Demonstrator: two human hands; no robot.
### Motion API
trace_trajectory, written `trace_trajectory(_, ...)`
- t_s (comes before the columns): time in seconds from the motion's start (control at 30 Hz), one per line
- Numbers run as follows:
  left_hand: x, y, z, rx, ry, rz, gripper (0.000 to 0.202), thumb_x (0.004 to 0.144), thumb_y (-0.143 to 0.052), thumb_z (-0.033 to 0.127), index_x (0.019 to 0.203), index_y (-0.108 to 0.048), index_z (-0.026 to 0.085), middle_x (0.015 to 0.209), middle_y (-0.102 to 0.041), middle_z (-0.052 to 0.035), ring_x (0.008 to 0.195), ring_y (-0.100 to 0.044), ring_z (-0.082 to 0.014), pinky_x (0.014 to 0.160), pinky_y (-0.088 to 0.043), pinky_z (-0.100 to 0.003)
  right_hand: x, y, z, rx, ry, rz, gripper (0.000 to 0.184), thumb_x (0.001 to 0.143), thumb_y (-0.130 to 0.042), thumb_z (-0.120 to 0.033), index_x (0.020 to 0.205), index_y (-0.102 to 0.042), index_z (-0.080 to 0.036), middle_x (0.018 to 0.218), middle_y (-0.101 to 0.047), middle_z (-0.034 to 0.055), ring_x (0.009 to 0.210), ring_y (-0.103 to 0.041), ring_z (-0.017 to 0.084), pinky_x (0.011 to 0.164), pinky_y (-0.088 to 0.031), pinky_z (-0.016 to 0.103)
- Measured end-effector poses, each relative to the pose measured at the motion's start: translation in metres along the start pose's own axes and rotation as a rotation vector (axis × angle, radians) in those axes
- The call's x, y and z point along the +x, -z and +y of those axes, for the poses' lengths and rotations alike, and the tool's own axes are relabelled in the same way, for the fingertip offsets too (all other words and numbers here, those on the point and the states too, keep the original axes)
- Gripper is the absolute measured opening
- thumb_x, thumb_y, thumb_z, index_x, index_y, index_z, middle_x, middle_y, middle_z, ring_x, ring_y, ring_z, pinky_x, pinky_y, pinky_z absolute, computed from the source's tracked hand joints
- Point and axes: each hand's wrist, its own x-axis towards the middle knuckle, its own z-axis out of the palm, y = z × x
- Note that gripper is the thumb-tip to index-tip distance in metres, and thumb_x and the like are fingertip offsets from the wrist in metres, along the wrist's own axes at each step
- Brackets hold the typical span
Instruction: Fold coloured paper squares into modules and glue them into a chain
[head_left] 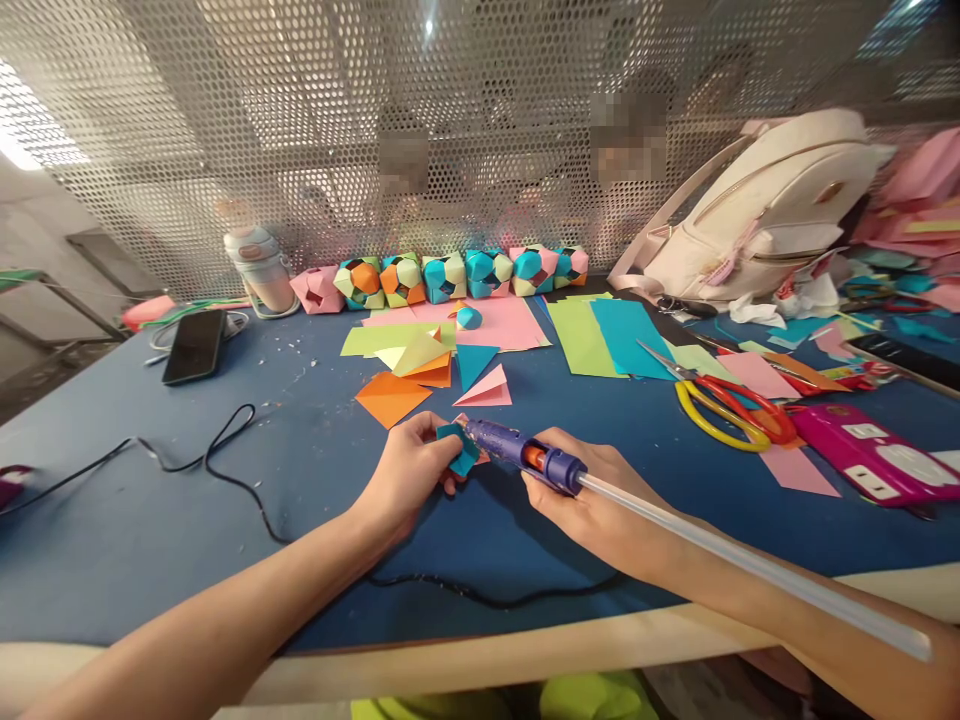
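Note:
My left hand (411,462) pinches a small folded blue paper piece (465,452), with some pink paper showing behind it. In my right hand (592,490) is a purple hot glue gun (510,443), its nozzle pointing left and touching or very close to the folded paper. A long clear glue stick (750,565) juts from the gun's back end over my right forearm. Just beyond my hands lie a folded orange piece (391,398), a folded pink piece (487,388) and a blue triangle (474,364). The gun's trigger is hidden by my fingers.
A row of several folded paper balls (445,277) lines the mesh partition (480,130). Scissors (731,405), a magenta case (877,455) and a cream backpack (772,215) are on the right. At left are a phone (195,347), a bottle (259,265) and a black cord (225,475).

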Motion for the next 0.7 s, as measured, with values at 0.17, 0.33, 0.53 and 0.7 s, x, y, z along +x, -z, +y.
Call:
trace_trajectory(0.17, -0.0001, 0.0004, -0.0020, 0.002, -0.014, 0.001, 0.006, 0.063, -0.055, 0.016, 0.064, -0.050, 0.018, 0.055, -0.058, 0.0019, 0.045, -0.052, -0.0111, 0.038, -0.040, -0.022, -0.0002, -0.0003, -0.0004, -0.021, -0.002, 0.013, 0.008, 0.082, -0.046, -0.022, 0.075, -0.044, -0.023, 0.054, -0.047, -0.0054, 0.043, -0.041, 0.012, 0.046, -0.031, 0.023)
trace_trajectory(0.33, -0.0005, 0.0007, -0.0014, 0.004, -0.036, 0.020, 0.006, 0.063, -0.056, 0.016, 0.064, -0.050, 0.018, 0.055, -0.059, 0.0016, 0.045, -0.052, -0.0109, 0.039, -0.040, -0.022, -0.0012, 0.0006, -0.0010, -0.044, 0.011, 0.027, 0.007, 0.082, -0.045, -0.024, 0.075, -0.045, -0.023, 0.053, -0.049, -0.0049, 0.042, -0.043, 0.012, 0.045, -0.030, 0.023)
trace_trajectory(0.53, -0.0020, 0.0005, -0.0008, 0.003, -0.044, 0.022, 0.006, 0.063, -0.056, 0.016, 0.063, -0.050, 0.018, 0.057, -0.061, 0.0010, 0.045, -0.052, -0.0105, 0.039, -0.040, -0.021, -0.0022, 0.0018, -0.0021, -0.047, 0.020, 0.027, 0.007, 0.082, -0.045, -0.024, 0.075, -0.045, -0.023, 0.053, -0.049, -0.0047, 0.041, -0.043, 0.012, 0.044, -0.030, 0.023)
trace_trajectory(0.7, -0.0032, 0.0004, -0.0011, -0.005, -0.052, 0.021, 0.007, 0.064, -0.056, 0.016, 0.064, -0.050, 0.018, 0.060, -0.064, -0.0001, 0.046, -0.053, -0.0104, 0.040, -0.041, -0.021, -0.0014, 0.0025, -0.0031, -0.035, -0.011, 0.027, 0.010, 0.081, -0.045, -0.023, 0.072, -0.043, -0.023, 0.051, -0.047, -0.0050, 0.041, -0.042, 0.012, 0.044, -0.030, 0.023)
